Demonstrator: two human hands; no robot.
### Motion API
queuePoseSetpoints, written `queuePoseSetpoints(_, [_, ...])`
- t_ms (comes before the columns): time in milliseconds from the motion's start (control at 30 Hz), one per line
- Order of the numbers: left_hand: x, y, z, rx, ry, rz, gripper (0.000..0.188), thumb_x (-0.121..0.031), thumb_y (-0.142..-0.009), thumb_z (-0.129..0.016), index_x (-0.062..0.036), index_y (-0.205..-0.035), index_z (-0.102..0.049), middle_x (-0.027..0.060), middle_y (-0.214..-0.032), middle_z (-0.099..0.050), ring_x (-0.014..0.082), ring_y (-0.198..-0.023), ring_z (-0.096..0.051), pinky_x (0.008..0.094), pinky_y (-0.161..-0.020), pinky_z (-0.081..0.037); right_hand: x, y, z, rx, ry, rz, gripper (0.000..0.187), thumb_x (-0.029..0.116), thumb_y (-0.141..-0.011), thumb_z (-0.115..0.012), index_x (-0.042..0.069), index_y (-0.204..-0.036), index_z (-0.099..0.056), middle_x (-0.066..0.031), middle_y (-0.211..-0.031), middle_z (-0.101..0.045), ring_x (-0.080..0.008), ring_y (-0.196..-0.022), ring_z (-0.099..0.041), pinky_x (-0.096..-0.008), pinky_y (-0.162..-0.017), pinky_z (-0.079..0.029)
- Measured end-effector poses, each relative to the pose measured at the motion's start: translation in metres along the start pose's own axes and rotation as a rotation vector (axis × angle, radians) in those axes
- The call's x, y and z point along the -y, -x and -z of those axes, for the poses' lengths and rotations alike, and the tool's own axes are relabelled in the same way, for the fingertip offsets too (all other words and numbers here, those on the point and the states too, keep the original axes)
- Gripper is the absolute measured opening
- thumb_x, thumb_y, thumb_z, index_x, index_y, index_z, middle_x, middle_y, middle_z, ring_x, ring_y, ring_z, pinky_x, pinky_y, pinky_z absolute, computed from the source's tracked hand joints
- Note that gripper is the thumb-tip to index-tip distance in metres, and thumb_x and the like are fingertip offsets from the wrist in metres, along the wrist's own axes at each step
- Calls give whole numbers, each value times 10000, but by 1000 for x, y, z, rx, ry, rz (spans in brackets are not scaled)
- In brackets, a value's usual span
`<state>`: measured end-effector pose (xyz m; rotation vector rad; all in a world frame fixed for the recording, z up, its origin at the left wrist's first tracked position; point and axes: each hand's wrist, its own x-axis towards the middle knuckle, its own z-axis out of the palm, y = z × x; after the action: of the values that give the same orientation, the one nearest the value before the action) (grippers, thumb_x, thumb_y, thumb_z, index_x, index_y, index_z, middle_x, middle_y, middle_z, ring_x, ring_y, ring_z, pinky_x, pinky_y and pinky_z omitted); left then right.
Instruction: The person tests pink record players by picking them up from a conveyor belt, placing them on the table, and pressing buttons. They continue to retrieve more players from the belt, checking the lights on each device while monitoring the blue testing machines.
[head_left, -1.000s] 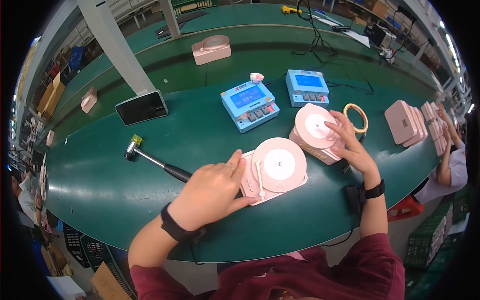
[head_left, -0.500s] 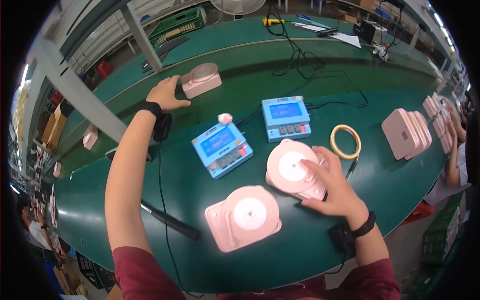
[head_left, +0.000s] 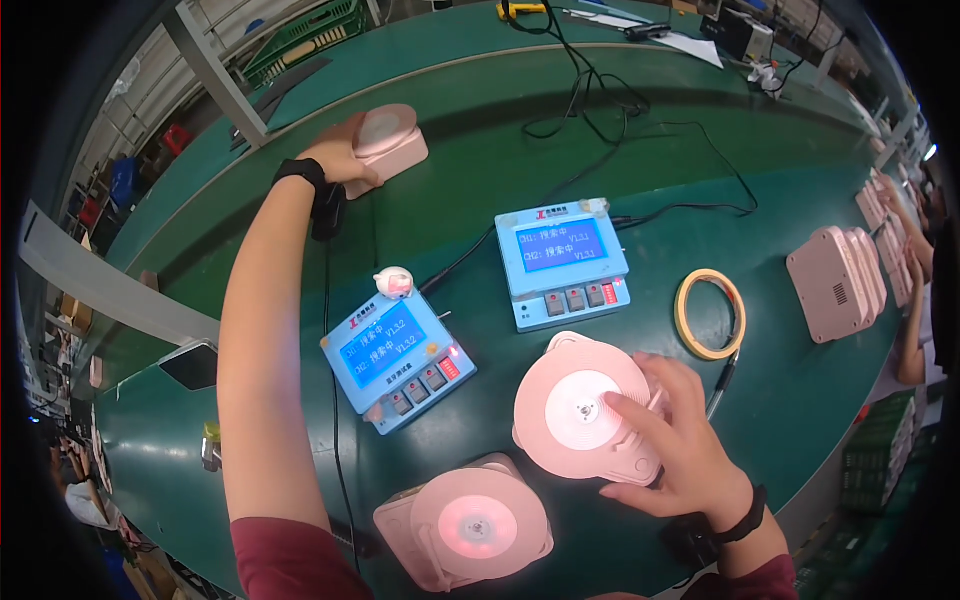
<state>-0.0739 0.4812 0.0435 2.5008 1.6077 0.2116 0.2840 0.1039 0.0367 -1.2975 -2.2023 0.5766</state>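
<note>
My left hand [head_left: 342, 158] reaches to the far side of the bench and grips the left end of a pink box shaped like a small record player [head_left: 400, 150]. The thumb is on its near face; the other fingers are partly hidden behind it. Closer in, my right hand [head_left: 690, 430] holds a second pink record player [head_left: 560, 425] by its right side, one finger over the white disc. A third pink record player [head_left: 480, 525] lies at the near edge, its disc glowing reddish. Two blue test boxes with lit screens, a left one [head_left: 375, 345] and a right one [head_left: 560, 250], stand beyond.
A roll of yellowish tape [head_left: 735, 340] lies right of the held player. Several pink units [head_left: 835, 285] stand stacked on the right, near another person's hands [head_left: 905, 235]. Black cables [head_left: 590, 110] run behind the boxes. A small white-and-pink figure [head_left: 394, 283] sits by the left box.
My left hand has gone from open beside the far record player to gripping it. The near player's disc has turned from white to reddish. The view has shifted; my right hand stays on its player.
</note>
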Motion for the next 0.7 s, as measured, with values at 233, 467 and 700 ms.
queuePoseSetpoints(233, [-29, 53, 31, -601, -610, -10, 942, -238, -529, -815, -116, -1370, -408, 169, -1246, -563, 394, -1122, -530, 458, -915, -492, -1, 0, -3, -11, 14, 18, 733, 351, -682, -788, 105, -1325, -536, -242, -1384, -349, -447, -1227, -374, -508, -1021, -350])
queuePoseSetpoints(467, [-51, 207, 84, -592, -298, 132, 868, -187, -531, -809, -92, -1315, -449, 191, -1203, -580, 412, -1091, -547, 469, -870, -505, 2, 8, -5, -91, 22, 64, 725, 306, -653, -800, 102, -1302, -549, -225, -1385, -363, -434, -1248, -378, -497, -1033, -348])
queuePoseSetpoints(700, [-74, 324, 33, -543, 29, 247, 902, -201, -472, -849, -47, -1278, -472, 240, -1111, -617, 423, -1035, -593, 445, -894, -492, 1, 10, -13, -153, 17, 79, 714, 267, -636, -808, 93, -1282, -559, -209, -1366, -396, -403, -1275, -388, -461, -1056, -345])
